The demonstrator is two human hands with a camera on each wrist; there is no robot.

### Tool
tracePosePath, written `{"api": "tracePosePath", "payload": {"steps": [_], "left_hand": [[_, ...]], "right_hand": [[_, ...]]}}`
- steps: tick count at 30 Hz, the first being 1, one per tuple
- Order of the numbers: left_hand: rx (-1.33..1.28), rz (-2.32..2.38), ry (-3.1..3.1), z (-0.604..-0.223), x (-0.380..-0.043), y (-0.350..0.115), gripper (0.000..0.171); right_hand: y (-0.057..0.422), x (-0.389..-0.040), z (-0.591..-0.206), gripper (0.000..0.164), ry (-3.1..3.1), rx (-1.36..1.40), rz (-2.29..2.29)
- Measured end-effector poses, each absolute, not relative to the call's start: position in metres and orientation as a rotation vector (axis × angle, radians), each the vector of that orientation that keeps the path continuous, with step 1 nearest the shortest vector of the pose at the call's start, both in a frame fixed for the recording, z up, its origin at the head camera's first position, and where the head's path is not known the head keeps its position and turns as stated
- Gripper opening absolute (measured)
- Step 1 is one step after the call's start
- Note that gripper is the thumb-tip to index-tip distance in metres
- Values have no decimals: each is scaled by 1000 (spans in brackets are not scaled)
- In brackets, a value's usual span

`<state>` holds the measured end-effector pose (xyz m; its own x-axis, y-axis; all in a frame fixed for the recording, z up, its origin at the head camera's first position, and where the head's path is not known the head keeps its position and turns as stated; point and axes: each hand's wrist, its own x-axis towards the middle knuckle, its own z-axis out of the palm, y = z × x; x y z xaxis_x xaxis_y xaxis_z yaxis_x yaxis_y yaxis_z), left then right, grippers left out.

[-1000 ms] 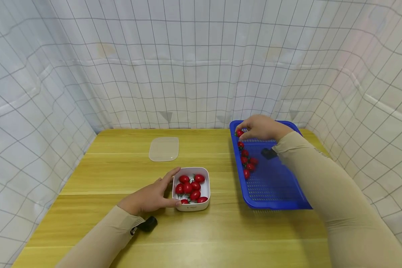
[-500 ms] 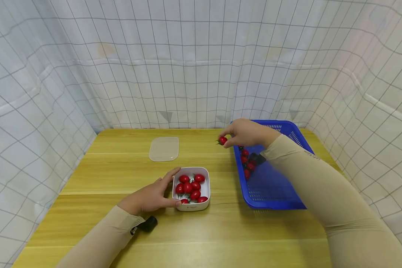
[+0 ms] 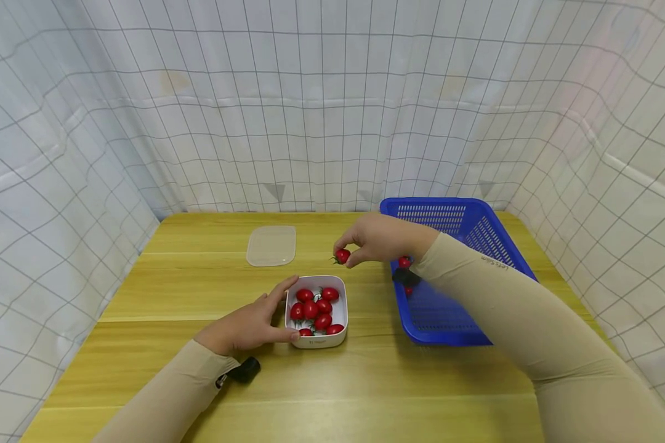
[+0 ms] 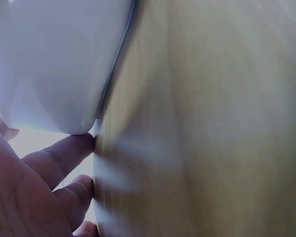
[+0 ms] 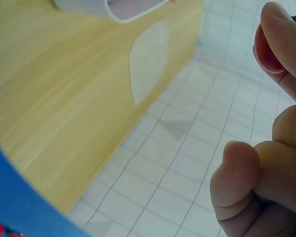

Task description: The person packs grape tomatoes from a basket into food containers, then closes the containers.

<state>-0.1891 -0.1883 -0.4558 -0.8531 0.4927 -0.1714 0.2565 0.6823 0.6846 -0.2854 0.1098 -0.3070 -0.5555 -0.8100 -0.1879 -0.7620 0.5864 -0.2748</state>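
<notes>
My right hand (image 3: 382, 239) pinches a small red cherry tomato (image 3: 342, 256) with a green stem between thumb and fingertips, above the table. The right wrist view shows the tomato (image 5: 269, 55) partly covered by the thumb. The left hand (image 3: 249, 323) holds the left side of a white square box (image 3: 317, 343), thumb at its front corner and index finger at its back corner. In the left wrist view, fingertips (image 4: 81, 140) touch the white box wall (image 4: 54, 64). Inside the box lie several cherry tomatoes (image 3: 310, 309).
A blue plastic basket (image 3: 438, 338) stands on the right, a few tomatoes (image 3: 404, 262) along its left side, partly hidden by the right arm. A translucent lid (image 3: 271, 246) lies flat behind the box on the wooden table (image 3: 310, 394). Gridded white curtain (image 3: 332, 123) surrounds the table.
The right hand has carried a cherry tomato from the basket's back left corner, leftward and nearer, toward the box. The left hand and the box have stayed in place.
</notes>
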Motion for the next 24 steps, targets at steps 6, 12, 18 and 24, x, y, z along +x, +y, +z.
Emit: {"api": "tracePosePath", "payload": {"steps": [6,12,18,24], "left_hand": [[581,961,2549,-456,-189,-189,110],[573,950,2555,-457,-190,-189,109],[582,947,2556,-457,-190,-189,108],[575,941,2555,-456,-190,-189,107]], "right_hand": [[100,-280,-310,21,2499,-1361,-209],[94,-277,-311,25,2455,-1381,-207],[89,-274,-313,29,2438,-1347,-216],[86,-272,-316,34,2430,-1356,-197]]}}
